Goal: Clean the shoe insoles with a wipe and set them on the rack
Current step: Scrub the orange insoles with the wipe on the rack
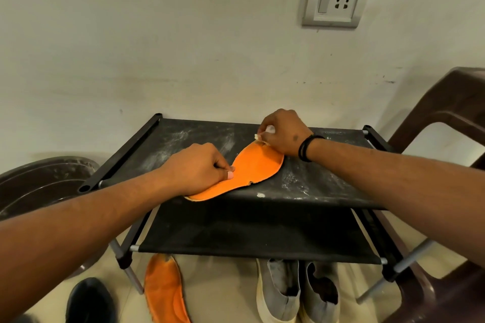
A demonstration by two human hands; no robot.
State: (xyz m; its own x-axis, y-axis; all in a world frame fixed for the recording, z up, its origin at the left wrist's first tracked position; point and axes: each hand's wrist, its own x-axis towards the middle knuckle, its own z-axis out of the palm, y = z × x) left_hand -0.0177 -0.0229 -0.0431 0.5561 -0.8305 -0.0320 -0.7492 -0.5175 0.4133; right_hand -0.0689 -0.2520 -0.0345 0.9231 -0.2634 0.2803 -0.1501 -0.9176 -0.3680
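head view, left hand (199, 168): my fingers are curled down, pinning the near half of the orange insole (244, 176) flat

head view, right hand (284, 134): knuckles up at the far tip of the insole, pinching a small scrunched white wipe (265, 133) against it; black band on that wrist

insole look: bright orange, fuzzy top, pale frayed edge, lying diagonally on the top shelf of the black rack (328, 181), which is pretty dusty

insole count: two, the second insole (164, 291) is on the floor near the rack's left leg

shoe count: two grey shoes (296, 294) under the rack, one black shoe (90, 301) near left
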